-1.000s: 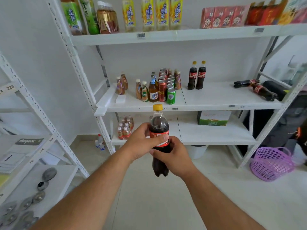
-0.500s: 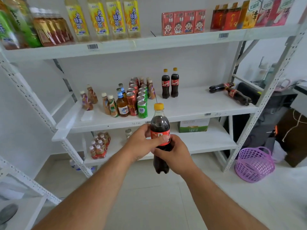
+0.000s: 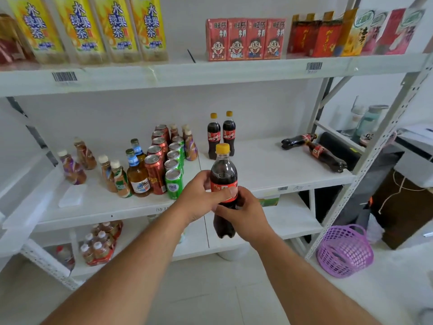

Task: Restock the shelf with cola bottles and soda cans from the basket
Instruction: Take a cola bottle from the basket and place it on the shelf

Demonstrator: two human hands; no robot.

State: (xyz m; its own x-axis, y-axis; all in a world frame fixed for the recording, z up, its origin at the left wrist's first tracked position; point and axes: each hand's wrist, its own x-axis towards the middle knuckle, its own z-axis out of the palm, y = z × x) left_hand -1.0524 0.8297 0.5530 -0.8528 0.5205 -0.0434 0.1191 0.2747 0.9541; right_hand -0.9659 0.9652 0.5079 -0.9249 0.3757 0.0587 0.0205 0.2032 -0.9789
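I hold a cola bottle with a yellow cap and red label upright in front of the middle shelf. My left hand grips its label from the left. Lower on the bottle, my right hand wraps it from the right. On the shelf behind stand two upright cola bottles, and two more cola bottles lie on their sides at the right end. Red and green soda cans stand in rows left of centre. The purple basket sits on the floor at the right.
Small tea and beer bottles stand left of the cans. The top shelf carries yellow tea bottles and red drink cartons. A slanted shelf post rises at the right. Packed bottles sit on the bottom shelf.
The view has moved closer to the shelf and shifted right. Both hands still hold the cola bottle, which now overlaps the middle shelf's front edge.
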